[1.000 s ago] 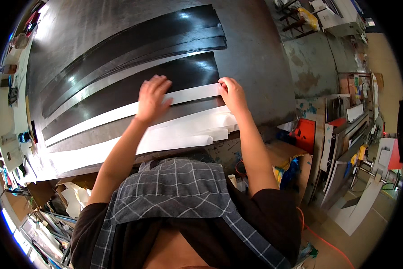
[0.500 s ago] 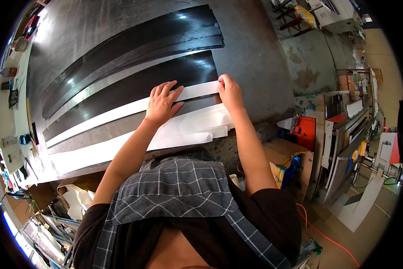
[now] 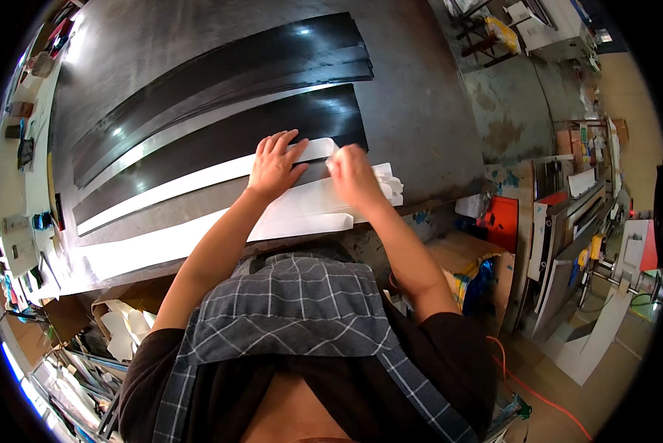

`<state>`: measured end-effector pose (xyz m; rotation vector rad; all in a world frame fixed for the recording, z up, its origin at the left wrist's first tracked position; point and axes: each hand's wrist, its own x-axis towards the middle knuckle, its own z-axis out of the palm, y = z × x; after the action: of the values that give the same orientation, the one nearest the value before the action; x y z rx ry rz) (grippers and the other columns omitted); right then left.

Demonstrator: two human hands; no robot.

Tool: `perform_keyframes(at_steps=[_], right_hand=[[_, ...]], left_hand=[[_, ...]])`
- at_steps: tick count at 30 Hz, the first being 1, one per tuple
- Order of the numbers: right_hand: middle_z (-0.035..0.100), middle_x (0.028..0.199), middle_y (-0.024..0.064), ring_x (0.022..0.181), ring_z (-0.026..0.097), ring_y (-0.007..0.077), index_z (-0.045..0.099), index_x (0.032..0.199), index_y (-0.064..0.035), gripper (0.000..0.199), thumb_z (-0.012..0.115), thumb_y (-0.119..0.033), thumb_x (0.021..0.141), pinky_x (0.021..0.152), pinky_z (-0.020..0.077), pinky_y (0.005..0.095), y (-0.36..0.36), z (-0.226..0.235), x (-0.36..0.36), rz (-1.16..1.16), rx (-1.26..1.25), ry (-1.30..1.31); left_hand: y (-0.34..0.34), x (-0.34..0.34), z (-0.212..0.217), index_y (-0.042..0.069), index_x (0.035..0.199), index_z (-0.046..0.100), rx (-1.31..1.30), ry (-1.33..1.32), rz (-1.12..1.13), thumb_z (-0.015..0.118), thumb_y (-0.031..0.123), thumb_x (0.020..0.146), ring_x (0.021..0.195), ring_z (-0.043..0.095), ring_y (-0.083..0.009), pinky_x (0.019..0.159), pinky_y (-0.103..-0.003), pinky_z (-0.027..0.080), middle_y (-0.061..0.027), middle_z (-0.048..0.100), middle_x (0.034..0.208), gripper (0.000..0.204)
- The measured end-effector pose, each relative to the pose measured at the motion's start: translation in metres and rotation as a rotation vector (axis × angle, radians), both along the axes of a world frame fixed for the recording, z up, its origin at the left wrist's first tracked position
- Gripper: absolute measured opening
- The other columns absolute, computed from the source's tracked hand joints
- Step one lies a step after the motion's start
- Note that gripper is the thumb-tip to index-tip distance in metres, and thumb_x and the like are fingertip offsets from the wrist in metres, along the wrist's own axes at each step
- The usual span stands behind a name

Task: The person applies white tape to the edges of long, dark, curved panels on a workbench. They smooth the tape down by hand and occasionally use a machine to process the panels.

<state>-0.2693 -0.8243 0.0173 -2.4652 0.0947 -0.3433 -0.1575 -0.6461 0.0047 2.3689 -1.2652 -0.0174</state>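
Left hand [image 3: 274,164] flat, fingers spread, pressing white strip [image 3: 198,179] near table [image 3: 434,111] front edge | right hand [image 3: 352,176] grip curled, pinching strip's end | black sheet [image 3: 221,136] beneath

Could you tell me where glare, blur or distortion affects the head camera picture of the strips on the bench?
Head view: bright glare spots on the glossy black strips; fisheye bends the white strip and the bench edge; right hand slightly blurred; left hand sharper.
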Motion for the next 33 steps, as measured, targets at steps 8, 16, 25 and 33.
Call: perform_keyframes(at_steps=[8,16,25,33], right_hand=[[0.062,0.076,0.0225,0.072,0.06,0.0416,0.058,0.077,0.0001,0.014,0.058,-0.013,0.082,0.061,0.0485,0.045,0.059,0.063,0.039,-0.058,0.081,0.205],[0.065,0.072,0.0118,0.055,0.061,0.0172,0.064,0.09,0.0048,0.008,0.058,0.002,0.085,0.051,0.049,0.0246,0.138,0.223,0.08,0.271,1.092,-0.004],[0.049,0.07,0.0022,0.061,0.05,0.0119,0.051,0.084,-0.0035,0.003,0.054,-0.006,0.082,0.069,0.0468,0.0254,0.1,0.273,0.07,0.41,1.497,-0.87],[0.051,0.07,0.0032,0.056,0.047,0.012,0.053,0.086,0.0005,0.007,0.053,-0.006,0.088,0.052,0.0411,0.021,0.068,0.238,0.041,0.227,1.682,-0.787]], left_hand=[[0.029,-0.019,-0.001,0.006,0.113,0.06,0.0,-0.053,-0.005,0.058,0.017,0.082,0.106,0.051,-0.0235,0.093,-0.039,0.039,-0.0054,0.056,0.113,0.033],[0.217,0.004,-0.001,0.007,0.115,0.055,0.013,-0.027,0.524,0.069,0.022,0.076,0.118,0.049,-0.0259,0.109,-0.05,0.028,-0.0073,0.055,0.118,0.044],[0.456,0.08,-0.015,0.008,0.107,0.062,0.137,-0.14,1.115,0.063,0.028,0.083,0.113,0.053,-0.0241,0.111,-0.05,0.024,-0.0057,0.059,0.113,0.031],[0.59,0.141,-0.024,0.011,0.094,0.066,0.236,-0.175,1.254,0.052,0.02,0.085,0.092,0.063,-0.033,0.089,-0.045,0.048,-0.0112,0.066,0.098,0.018]])
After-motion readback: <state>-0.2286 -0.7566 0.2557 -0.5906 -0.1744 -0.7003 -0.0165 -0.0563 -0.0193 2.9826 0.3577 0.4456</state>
